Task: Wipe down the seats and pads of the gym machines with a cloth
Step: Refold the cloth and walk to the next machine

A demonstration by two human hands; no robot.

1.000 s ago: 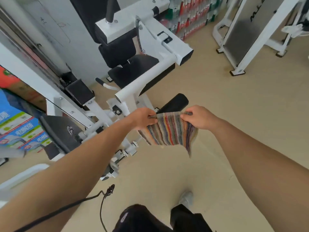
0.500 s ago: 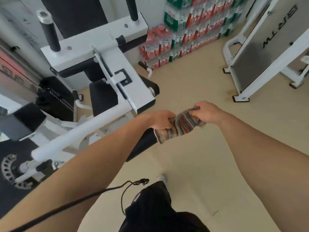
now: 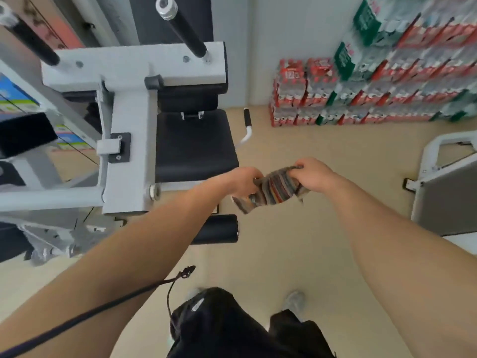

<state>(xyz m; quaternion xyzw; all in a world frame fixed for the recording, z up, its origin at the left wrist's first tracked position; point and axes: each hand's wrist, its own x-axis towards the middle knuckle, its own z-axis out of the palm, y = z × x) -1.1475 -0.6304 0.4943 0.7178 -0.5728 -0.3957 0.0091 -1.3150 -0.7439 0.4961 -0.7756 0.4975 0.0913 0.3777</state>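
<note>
A striped multicoloured cloth (image 3: 275,190) is bunched between both hands in front of me. My left hand (image 3: 242,180) grips its left end and my right hand (image 3: 313,174) grips its right end. Just left of the hands stands a white gym machine (image 3: 129,130) with a black seat pad (image 3: 193,144). Behind the seat sits a black back pad (image 3: 188,99). A black roller pad (image 3: 219,228) lies low under my left forearm. Both hands hover to the right of the seat's front edge, not touching it.
Stacked packs of bottled drinks (image 3: 374,86) line the far wall at right. Another white machine frame (image 3: 444,187) stands at the right edge. Two black handles (image 3: 185,29) stick up from the machine. A black cord (image 3: 103,308) hangs along my left arm. The floor is beige.
The cloth went from spread open to bunched between my hands. My view has swung right and nearer, so the seat now lies straight ahead-left.
</note>
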